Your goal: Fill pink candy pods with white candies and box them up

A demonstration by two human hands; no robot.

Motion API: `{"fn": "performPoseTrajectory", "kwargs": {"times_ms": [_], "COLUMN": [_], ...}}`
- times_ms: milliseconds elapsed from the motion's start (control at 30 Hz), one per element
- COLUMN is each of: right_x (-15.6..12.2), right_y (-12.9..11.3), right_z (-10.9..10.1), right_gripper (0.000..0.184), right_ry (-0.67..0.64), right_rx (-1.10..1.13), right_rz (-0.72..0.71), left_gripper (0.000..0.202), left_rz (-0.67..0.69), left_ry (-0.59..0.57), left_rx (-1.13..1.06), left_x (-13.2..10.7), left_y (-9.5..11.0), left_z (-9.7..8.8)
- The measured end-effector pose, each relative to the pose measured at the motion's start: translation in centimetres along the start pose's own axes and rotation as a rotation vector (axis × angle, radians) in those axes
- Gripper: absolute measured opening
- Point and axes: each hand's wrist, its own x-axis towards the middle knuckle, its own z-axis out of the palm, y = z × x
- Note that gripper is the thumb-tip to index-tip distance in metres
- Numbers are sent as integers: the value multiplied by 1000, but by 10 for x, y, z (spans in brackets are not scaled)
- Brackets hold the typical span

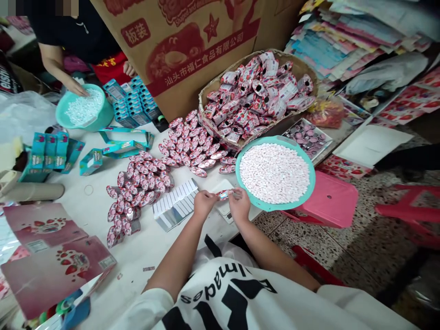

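Just one packet (223, 195), two hands (205, 204) (239, 205).

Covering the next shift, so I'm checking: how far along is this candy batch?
Done-looking: pink foil-wrapped candy rolls lie heaped on the white table and fill a woven brown basket. In hand: the left hand and right hand pinch one small pink wrapper. Left: a teal plastic basin holds a heap of loose pale pink tablets.

Small sweet-packing workshop
Food-company carton (192, 46), wrapped sweets (137, 197) heaped on the bench (137, 256), a basin (275, 206) of loose candies (275, 173), stacked packaging sheets (354, 41)
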Motion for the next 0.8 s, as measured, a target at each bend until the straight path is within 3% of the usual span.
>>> {"fn": "performPoseTrajectory", "kwargs": {"times_ms": [133, 300, 500, 667, 800], "right_x": [5, 15, 32, 41, 42], "right_y": [-9, -22, -25, -24, -4], "right_z": [-4, -7, -17, -21, -18], "right_gripper": [51, 49, 35, 32, 21], "right_ry": [-151, -396, -560, -556, -513], "right_rx": [-161, -539, -547, -570, -552], "right_rz": [-57, -202, -299, -311, -247], "left_gripper": [42, 55, 63, 44, 25], "left_rz": [-9, 179, 313, 327, 304], "left_ry": [-72, -201, -236, -221, -175], "left_rx": [-81, -191, -230, -225, -43], "left_x": [10, 11, 17, 32, 18], "left_y": [-6, 2, -18, -33, -3], "left_z": [-6, -3, 12, 16, 16]}}
